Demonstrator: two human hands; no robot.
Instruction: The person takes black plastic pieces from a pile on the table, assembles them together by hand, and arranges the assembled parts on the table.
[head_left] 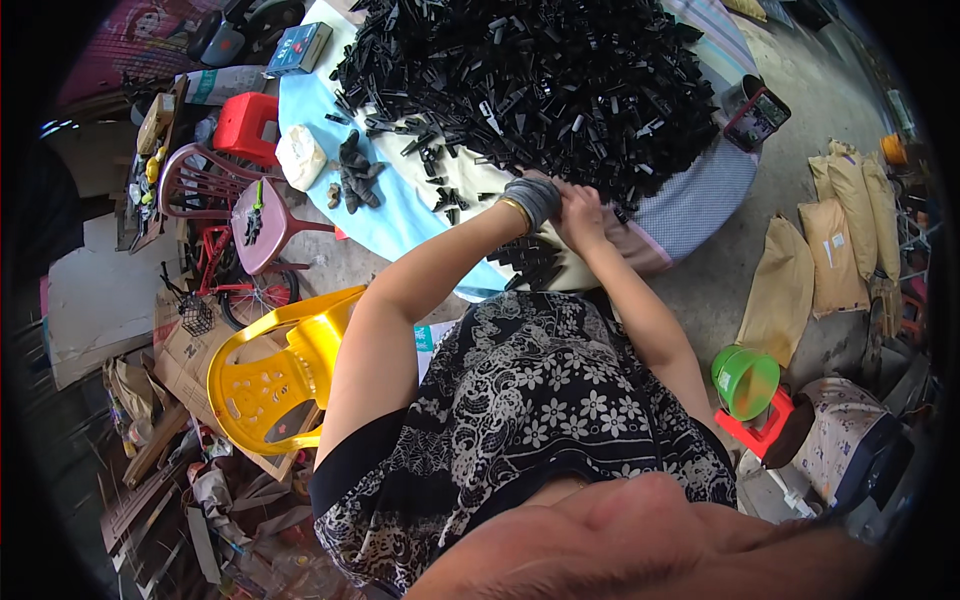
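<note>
A large heap of small black plastic clips [540, 90] covers much of a cloth-covered round table [405, 235]. At the heap's near edge my two hands meet. My left hand [549, 182] is mostly hidden past a grey wristband [538, 202] and a gold bracelet; its fingers do not show clearly. Right against it, my right hand [579, 214] has its fingers curled, and what they hold is too small to make out. Just below my hands, several black clips [530, 260] lie in neat rows. Loose clips [447, 200] are scattered left of my left forearm.
Dark gloves [357, 175], a white bag [300, 157] and a blue box [298, 48] lie on the table's left. A phone [757, 120] stands at its right edge. Yellow [265, 395] and pink [265, 225] chairs are left; sacks [835, 250] and a green bucket [748, 382] are right.
</note>
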